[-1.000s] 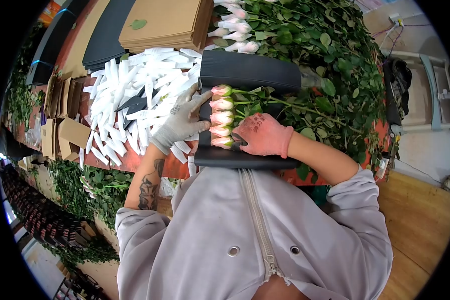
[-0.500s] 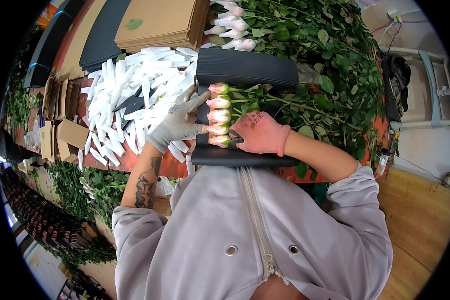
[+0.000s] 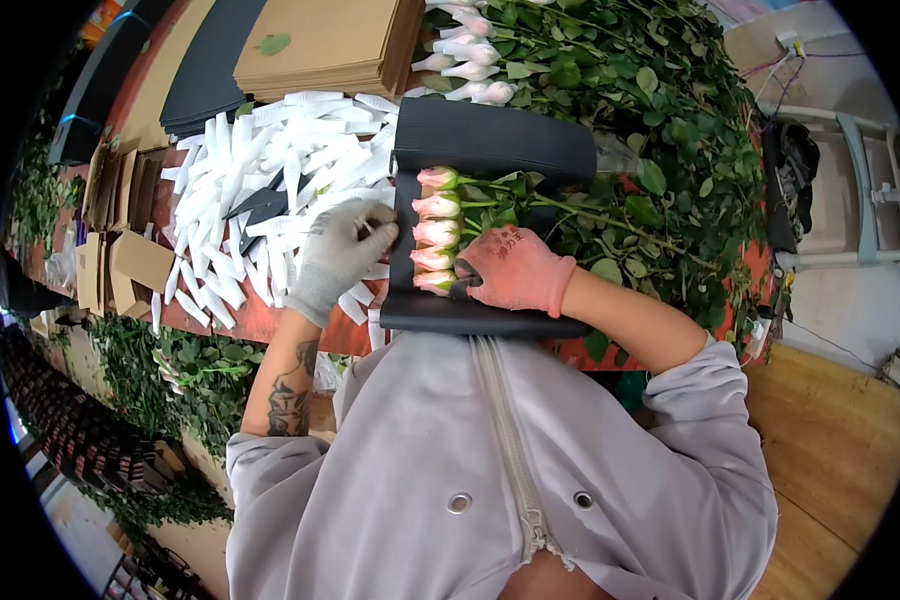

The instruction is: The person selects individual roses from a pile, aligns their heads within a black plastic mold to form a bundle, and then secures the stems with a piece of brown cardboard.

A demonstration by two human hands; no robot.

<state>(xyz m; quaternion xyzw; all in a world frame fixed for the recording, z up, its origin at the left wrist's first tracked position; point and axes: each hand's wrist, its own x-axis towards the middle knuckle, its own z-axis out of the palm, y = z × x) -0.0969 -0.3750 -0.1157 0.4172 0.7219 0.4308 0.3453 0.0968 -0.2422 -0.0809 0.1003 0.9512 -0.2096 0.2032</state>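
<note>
Several pink roses [image 3: 436,234] lie in a column on a black corrugated sheet [image 3: 490,140], their stems pointing right. My left hand [image 3: 345,248], in a pale grey glove, is left of the blooms and apart from them, its fingers curled together; whether anything small is between them is hidden. My right hand [image 3: 515,270], in a pink glove, rests at the lower roses with its fingers closed round the stems just under the blooms. White mesh sleeves [image 3: 230,190] lie heaped beside my left hand, with a dark pointed object [image 3: 260,206] among them.
Brown cardboard sheets [image 3: 320,45] are stacked at the back, beside black sheets [image 3: 205,75]. Sleeved roses [image 3: 470,50] and leafy stems [image 3: 670,130] cover the back right. Folded cardboard pieces [image 3: 125,265] stand at the left. A metal frame [image 3: 860,180] is at the right.
My left hand has drawn back left from the blooms and its spread fingers have curled in. My right hand stays at the lower stems, nearly unmoved.
</note>
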